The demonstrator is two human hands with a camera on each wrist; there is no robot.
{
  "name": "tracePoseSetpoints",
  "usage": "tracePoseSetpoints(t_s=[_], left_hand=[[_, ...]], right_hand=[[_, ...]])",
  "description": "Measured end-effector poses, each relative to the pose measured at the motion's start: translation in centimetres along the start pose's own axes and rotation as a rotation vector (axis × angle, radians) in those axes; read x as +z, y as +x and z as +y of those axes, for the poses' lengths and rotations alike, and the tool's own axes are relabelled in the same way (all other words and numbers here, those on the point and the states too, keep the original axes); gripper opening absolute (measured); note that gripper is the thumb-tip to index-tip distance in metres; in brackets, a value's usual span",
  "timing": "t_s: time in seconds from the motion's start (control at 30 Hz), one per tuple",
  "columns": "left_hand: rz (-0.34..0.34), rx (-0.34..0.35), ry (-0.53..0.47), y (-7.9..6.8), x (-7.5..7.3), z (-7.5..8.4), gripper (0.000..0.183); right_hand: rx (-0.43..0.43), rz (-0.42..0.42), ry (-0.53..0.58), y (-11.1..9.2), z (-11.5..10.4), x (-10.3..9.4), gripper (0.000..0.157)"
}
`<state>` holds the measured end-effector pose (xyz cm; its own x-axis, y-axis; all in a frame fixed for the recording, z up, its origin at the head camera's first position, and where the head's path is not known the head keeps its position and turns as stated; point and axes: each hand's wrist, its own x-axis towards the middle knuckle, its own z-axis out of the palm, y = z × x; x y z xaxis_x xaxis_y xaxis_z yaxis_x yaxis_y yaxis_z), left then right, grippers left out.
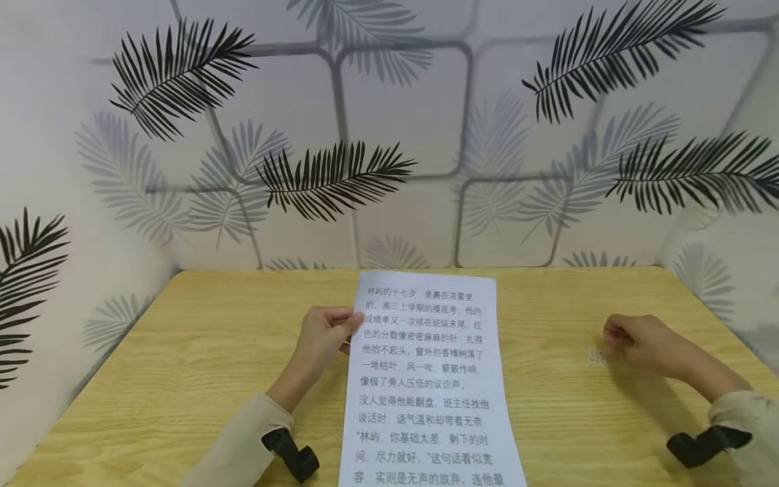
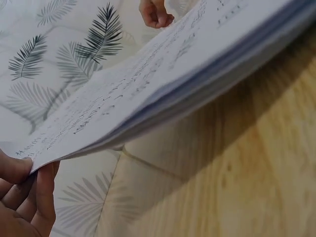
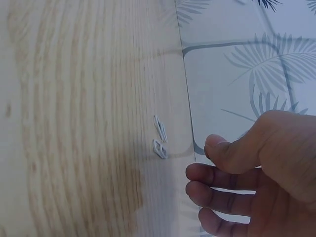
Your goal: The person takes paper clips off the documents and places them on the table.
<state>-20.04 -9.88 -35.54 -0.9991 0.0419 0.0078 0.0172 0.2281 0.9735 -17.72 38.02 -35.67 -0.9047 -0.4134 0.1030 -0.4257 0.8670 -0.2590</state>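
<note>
A stack of printed paper sheets (image 1: 426,379) stands tilted up over the table, covered in Chinese text. My left hand (image 1: 322,338) pinches its left edge near the top, thumb on the printed face. In the left wrist view, the sheets (image 2: 148,94) show several layers along their edge, and my left hand (image 2: 29,197) holds one corner with fingers behind. My right hand (image 1: 648,345) hovers over the right side of the table, fingers loosely curled. Two small pale paper clips (image 3: 160,138) lie just beside my right hand (image 3: 247,177); nothing shows between its fingers.
The light wooden table (image 1: 213,338) runs back to a wall (image 1: 402,115) with a leaf pattern. Black wrist devices sit on both sleeves, the left one (image 1: 291,454) near the paper's lower left side. The paper casts a shadow on the wood.
</note>
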Motion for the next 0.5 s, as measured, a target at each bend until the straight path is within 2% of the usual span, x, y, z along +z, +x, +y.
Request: tracePoseSetpoints(t_s=[0.13, 0.37, 0.5], left_hand=[[0.0, -0.035, 0.043, 0.4, 0.0, -0.5, 0.019], [-0.027, -0.12, 0.097, 1.0, -0.2, -1.7, 0.02], [-0.053, -0.127, 0.113, 1.2, -0.5, -2.1, 0.022]], right_hand=[[-0.04, 0.036, 0.002, -0.1, -0.6, 0.2, 0.019], [-0.078, 0.045, 0.024, 0.2, -1.7, 0.0, 0.021], [-0.087, 0.042, 0.048, 0.3, -2.4, 0.1, 0.02]])
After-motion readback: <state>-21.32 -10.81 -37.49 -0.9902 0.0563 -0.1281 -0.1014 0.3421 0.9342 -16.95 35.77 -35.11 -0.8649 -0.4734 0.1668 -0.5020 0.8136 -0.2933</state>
